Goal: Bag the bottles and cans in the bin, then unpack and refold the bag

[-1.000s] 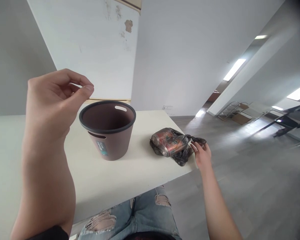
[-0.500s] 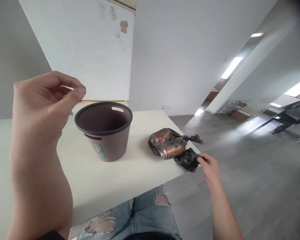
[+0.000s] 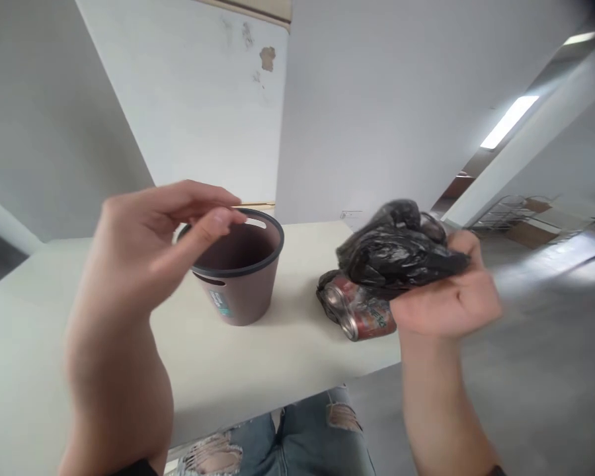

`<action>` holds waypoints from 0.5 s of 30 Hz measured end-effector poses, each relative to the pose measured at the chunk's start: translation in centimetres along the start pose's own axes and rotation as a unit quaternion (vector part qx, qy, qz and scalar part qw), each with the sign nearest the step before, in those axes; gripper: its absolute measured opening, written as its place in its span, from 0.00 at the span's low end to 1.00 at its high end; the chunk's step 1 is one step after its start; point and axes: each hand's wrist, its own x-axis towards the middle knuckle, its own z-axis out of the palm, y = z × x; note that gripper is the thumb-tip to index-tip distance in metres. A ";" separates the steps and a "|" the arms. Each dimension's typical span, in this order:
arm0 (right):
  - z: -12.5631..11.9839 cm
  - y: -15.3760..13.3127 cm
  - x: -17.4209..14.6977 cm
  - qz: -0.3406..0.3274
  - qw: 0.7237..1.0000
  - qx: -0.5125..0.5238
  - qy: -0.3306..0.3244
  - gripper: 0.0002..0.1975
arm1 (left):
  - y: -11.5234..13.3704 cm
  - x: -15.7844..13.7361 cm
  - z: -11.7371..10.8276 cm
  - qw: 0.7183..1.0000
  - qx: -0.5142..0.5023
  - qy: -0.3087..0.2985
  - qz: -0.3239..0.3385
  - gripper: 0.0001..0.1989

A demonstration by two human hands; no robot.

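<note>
My right hand point(image 3: 451, 297) grips a crumpled black plastic bag point(image 3: 401, 254), raised above the table's right end. Behind and below it, red drink cans point(image 3: 374, 320) lie on their sides in another dark, thin bag, partly hidden by the raised one. My left hand point(image 3: 173, 228) hovers in front of the near left rim of a brownish waste bin point(image 3: 250, 294), fingers loosely curved and thumb a little apart from them, with nothing seen in it. The bin stands upright, with a dark rim, handle slots and a teal label; the inside that shows looks bare.
The pale table point(image 3: 258, 360) runs off to the left, and its right edge drops to a grey floor point(image 3: 525, 377). A white panel point(image 3: 218, 112) with peeled patches stands behind the bin. Racks and boxes point(image 3: 530, 231) are far right. My ripped jeans point(image 3: 297, 436) are at the near edge.
My right hand has lifted the black bag off the table's right corner, up and leftward, now in front of the bagged cans. The view has shifted, and my left hand appears nearer the bin's opening.
</note>
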 end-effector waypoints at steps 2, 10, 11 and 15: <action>3.6 0.7 1.1 0.055 0.992 0.067 -0.089 0.18 | -0.3 0.1 -0.2 0.997 -0.020 -0.072 0.008 0.16; 12.2 4.5 3.2 0.142 0.936 0.159 -0.280 0.06 | -3.0 1.2 -1.7 0.991 -0.066 -0.115 -0.008 0.16; 12.6 4.8 3.3 0.140 0.940 0.151 -0.273 0.05 | -3.5 1.3 -1.9 0.992 -0.079 -0.101 0.004 0.15; 13.4 5.5 3.6 0.143 0.946 0.147 -0.252 0.04 | -5.8 2.2 -1.8 0.970 -0.218 -0.056 0.087 0.16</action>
